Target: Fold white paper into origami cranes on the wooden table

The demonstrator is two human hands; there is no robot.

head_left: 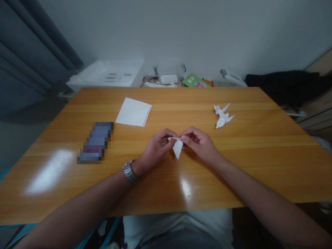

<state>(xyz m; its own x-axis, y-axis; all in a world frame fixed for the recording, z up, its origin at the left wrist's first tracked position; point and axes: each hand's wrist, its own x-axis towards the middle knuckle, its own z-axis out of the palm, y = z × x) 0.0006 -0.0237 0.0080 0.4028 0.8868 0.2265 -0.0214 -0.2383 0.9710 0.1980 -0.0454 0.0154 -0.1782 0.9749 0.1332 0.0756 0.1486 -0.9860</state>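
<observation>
Both my hands meet over the middle of the wooden table (233,162). My left hand (155,148), with a metal watch on its wrist, pinches the left side of a small folded white paper piece (177,148). My right hand (199,141) pinches its right side. The paper's pointed end hangs down between my fingers, just above the tabletop. A finished white paper figure (222,116) lies on the table beyond my right hand. A flat white sheet with a perforated edge (133,112) lies beyond my left hand.
A blurred dark rectangular object (95,142) lies on the table's left part. Behind the far edge stand a white box (106,73), cables, a green packet (193,80) and dark cloth (285,84). A grey curtain hangs at the left.
</observation>
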